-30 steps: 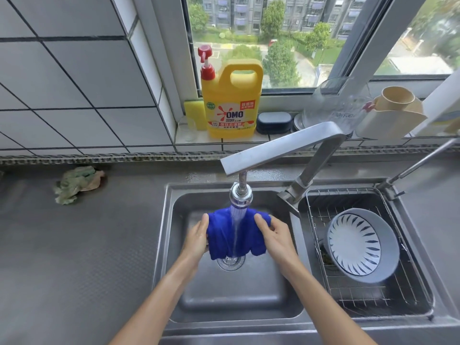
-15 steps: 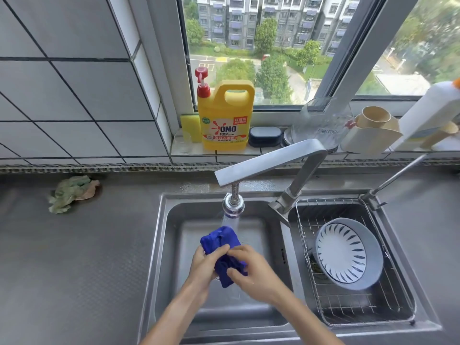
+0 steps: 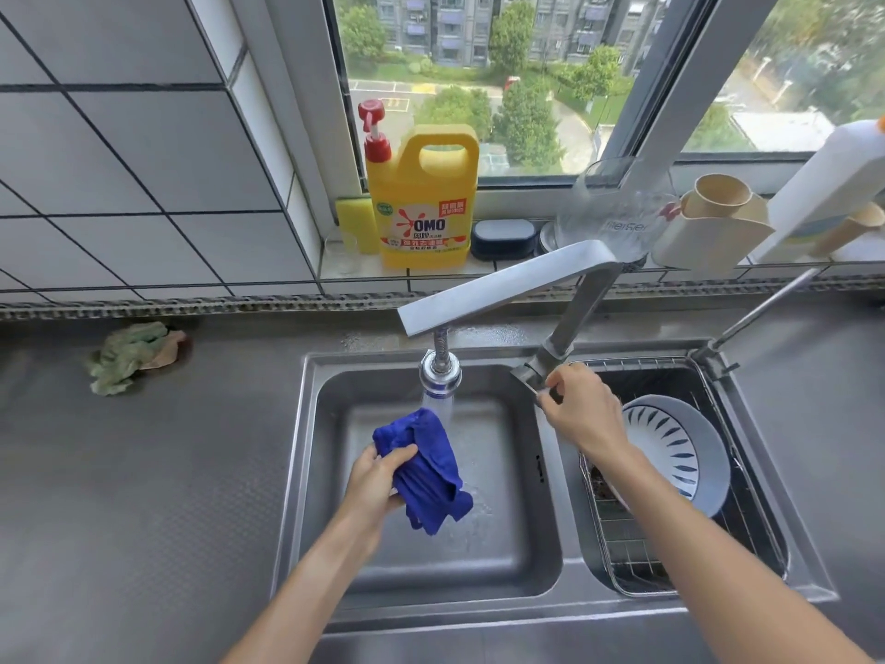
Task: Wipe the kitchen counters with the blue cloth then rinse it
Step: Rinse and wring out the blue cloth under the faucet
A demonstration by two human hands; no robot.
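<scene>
Right hand (image 3: 582,414) moved from blue cloth (image 3: 426,467) to faucet handle (image 3: 529,376).

I see a yellow detergent jug (image 3: 422,203) on the windowsill, a yellow sponge (image 3: 355,224) just left of it, a dark case (image 3: 503,238) just right. A crumpled green rag (image 3: 131,354) lies well down-left of the jug, a patterned bowl (image 3: 670,450) in a wire rack (image 3: 632,548) down-right.

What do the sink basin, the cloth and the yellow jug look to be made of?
Sink basin: brushed stainless steel, judging by its dull grey sheen. Blue cloth: soft plush fabric, probably microfibre, falling in limp wet folds. Yellow jug: opaque glossy plastic with a moulded handle.
</scene>
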